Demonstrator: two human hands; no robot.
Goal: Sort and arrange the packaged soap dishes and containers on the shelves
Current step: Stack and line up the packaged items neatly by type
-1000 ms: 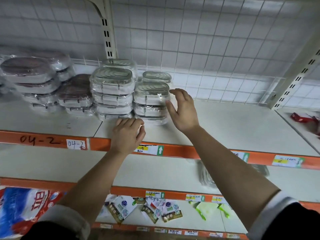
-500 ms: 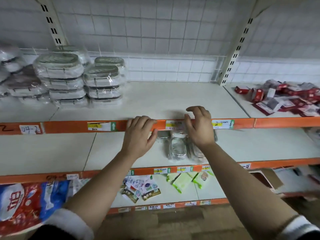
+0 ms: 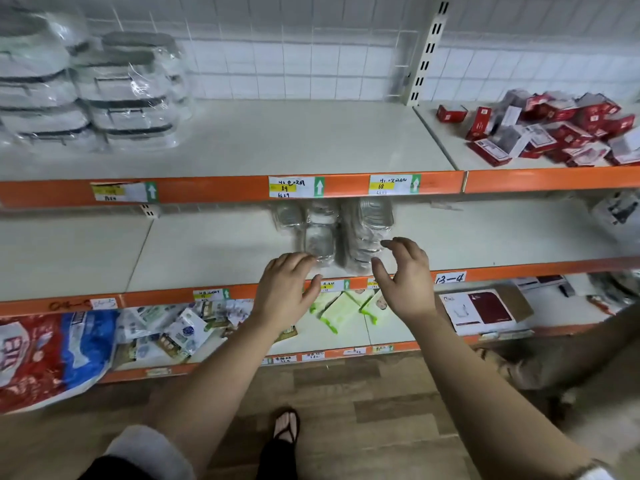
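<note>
Top shelf (image 3: 294,140): wrapped containers (image 3: 121,95) are stacked left; red boxes (image 3: 554,133) are piled right.
Middle shelf (image 3: 207,244): packaged soap dishes (image 3: 367,226) are laid near the front.

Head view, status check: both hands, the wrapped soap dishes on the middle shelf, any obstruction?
Left hand open, right hand open, neither gripping. Wrapped soap dishes lie heaped on middle shelf, just beyond both hands. Nothing between.

Retail shop, orange-edged shelves (image 3: 346,140), price labels (image 3: 296,186), packaged goods (image 3: 554,129)

Clear-wrapped soap dishes (image 3: 367,233) lie clustered on the middle shelf (image 3: 207,251); wrapped containers (image 3: 114,98) stand stacked on the top shelf (image 3: 294,140).
</note>
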